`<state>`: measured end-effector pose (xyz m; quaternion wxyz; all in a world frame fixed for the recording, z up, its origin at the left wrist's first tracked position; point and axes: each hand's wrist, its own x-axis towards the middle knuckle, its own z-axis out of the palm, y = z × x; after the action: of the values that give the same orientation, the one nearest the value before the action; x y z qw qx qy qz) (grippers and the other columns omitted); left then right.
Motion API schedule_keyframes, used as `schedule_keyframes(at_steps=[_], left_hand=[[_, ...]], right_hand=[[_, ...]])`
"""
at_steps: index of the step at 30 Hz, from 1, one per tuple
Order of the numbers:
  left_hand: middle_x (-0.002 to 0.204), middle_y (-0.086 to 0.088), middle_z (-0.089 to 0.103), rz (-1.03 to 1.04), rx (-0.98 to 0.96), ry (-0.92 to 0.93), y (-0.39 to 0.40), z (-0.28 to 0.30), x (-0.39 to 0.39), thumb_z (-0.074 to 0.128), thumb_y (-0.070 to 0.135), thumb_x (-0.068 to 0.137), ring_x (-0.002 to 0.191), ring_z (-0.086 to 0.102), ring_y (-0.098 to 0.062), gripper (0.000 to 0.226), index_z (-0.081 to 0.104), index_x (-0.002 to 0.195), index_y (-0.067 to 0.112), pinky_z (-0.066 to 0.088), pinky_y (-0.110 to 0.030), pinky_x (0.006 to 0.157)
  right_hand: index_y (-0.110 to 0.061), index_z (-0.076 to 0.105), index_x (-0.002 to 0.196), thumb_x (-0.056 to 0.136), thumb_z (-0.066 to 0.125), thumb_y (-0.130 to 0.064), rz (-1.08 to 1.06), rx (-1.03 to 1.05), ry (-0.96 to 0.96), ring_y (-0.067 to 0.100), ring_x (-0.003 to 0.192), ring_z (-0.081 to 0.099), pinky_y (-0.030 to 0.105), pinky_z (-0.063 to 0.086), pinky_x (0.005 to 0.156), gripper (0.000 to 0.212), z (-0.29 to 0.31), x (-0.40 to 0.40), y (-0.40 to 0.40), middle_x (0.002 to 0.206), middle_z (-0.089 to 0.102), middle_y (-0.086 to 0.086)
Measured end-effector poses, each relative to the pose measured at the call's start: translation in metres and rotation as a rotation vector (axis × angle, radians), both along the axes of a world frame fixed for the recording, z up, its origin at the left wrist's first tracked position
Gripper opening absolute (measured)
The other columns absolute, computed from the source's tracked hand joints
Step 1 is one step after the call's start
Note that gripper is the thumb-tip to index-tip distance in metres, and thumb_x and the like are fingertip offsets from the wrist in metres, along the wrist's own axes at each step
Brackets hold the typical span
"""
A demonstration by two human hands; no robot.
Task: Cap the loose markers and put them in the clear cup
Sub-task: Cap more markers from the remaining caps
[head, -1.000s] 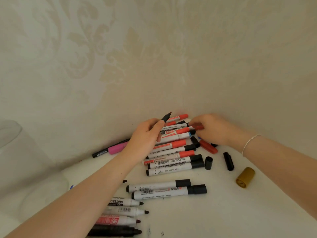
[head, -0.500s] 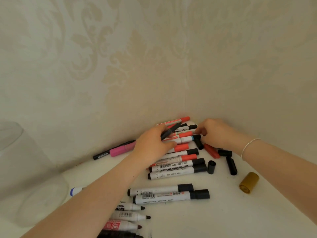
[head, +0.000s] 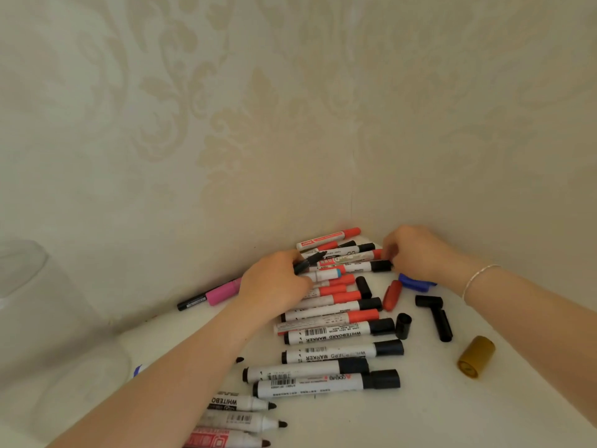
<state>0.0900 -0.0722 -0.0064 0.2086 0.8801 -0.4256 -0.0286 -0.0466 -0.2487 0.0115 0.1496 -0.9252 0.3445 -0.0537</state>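
Observation:
A heap of whiteboard markers (head: 336,334) with red and black caps lies on the white table in the wall corner. My left hand (head: 274,282) rests on the heap and grips a thin black uncapped marker (head: 310,261) that points up and right. My right hand (head: 416,250) reaches into the far end of the heap, its fingers curled at the marker caps; what they pinch is hidden. Several uncapped markers (head: 245,421) lie near my left forearm. The clear cup (head: 35,334) stands at the far left.
Loose caps lie right of the heap: black ones (head: 442,324) (head: 403,324), a red one (head: 392,295), a blue one (head: 415,282) and a gold one (head: 476,357). A pink and black pen (head: 210,295) lies by the wall. Patterned walls close the corner.
My left hand has lowered the thin black marker from upright down onto the heap. My right hand has shifted slightly along the far marker ends, uncovering a blue cap.

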Motion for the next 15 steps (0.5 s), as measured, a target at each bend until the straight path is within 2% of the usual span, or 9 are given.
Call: schedule_keyframes(at_steps=[3, 5, 7, 10, 13, 15], left_hand=[[0.074, 0.01, 0.061, 0.028, 0.004, -0.008, -0.001, 0.001, 0.0, 0.052, 0.029, 0.084, 0.078, 0.061, -0.018, 0.019, 0.063, 0.1, 0.029, 0.037, -0.025, 0.057], [0.069, 0.01, 0.061, 0.041, -0.026, -0.011, -0.003, 0.0, -0.001, 0.049, 0.03, 0.086, 0.073, 0.061, -0.016, 0.021, 0.065, 0.101, 0.031, 0.037, -0.025, 0.056], [0.069, 0.008, 0.063, 0.032, -0.072, -0.018, -0.005, 0.0, -0.003, 0.048, 0.031, 0.088, 0.071, 0.061, -0.016, 0.023, 0.066, 0.102, 0.032, 0.038, -0.025, 0.056], [0.064, 0.007, 0.059, -0.035, -0.154, 0.022, -0.013, 0.0, -0.009, 0.053, 0.027, 0.088, 0.067, 0.06, -0.019, 0.019, 0.068, 0.101, 0.029, 0.036, -0.025, 0.053], [0.06, 0.009, 0.056, -0.13, -0.171, 0.066, -0.021, 0.001, -0.013, 0.056, 0.026, 0.09, 0.058, 0.055, -0.013, 0.012, 0.063, 0.094, 0.035, 0.038, -0.021, 0.049], [0.062, 0.009, 0.057, -0.173, -0.111, 0.055, -0.025, 0.001, -0.013, 0.055, 0.031, 0.091, 0.062, 0.059, -0.014, 0.006, 0.059, 0.088, 0.034, 0.043, -0.025, 0.056]], right_hand=[[-0.006, 0.068, 0.102, 0.085, 0.04, 0.011, -0.075, 0.242, -0.196, 0.027, 0.1, 0.063, 0.035, 0.051, 0.091, 0.037, 0.016, -0.007, -0.004, 0.107, 0.067, 0.015], [0.001, 0.061, 0.11, 0.089, 0.036, 0.013, -0.128, 0.481, -0.358, 0.029, 0.101, 0.062, 0.033, 0.05, 0.088, 0.035, 0.028, -0.013, -0.005, 0.109, 0.065, 0.02], [0.002, 0.055, 0.119, 0.093, 0.039, 0.009, -0.141, 0.646, -0.427, 0.028, 0.105, 0.061, 0.031, 0.049, 0.087, 0.031, 0.038, -0.015, -0.005, 0.113, 0.064, 0.02], [-0.003, 0.053, 0.125, 0.095, 0.044, 0.001, -0.152, 0.703, -0.449, 0.023, 0.112, 0.058, 0.028, 0.047, 0.089, 0.031, 0.042, -0.015, -0.007, 0.119, 0.062, 0.015], [-0.003, 0.053, 0.126, 0.096, 0.045, -0.006, -0.169, 0.7, -0.457, 0.021, 0.112, 0.056, 0.027, 0.046, 0.088, 0.031, 0.04, -0.012, -0.009, 0.122, 0.06, 0.014], [-0.003, 0.052, 0.127, 0.098, 0.043, -0.01, -0.167, 0.693, -0.435, 0.02, 0.111, 0.055, 0.026, 0.044, 0.088, 0.031, 0.038, -0.011, -0.01, 0.124, 0.059, 0.013]])
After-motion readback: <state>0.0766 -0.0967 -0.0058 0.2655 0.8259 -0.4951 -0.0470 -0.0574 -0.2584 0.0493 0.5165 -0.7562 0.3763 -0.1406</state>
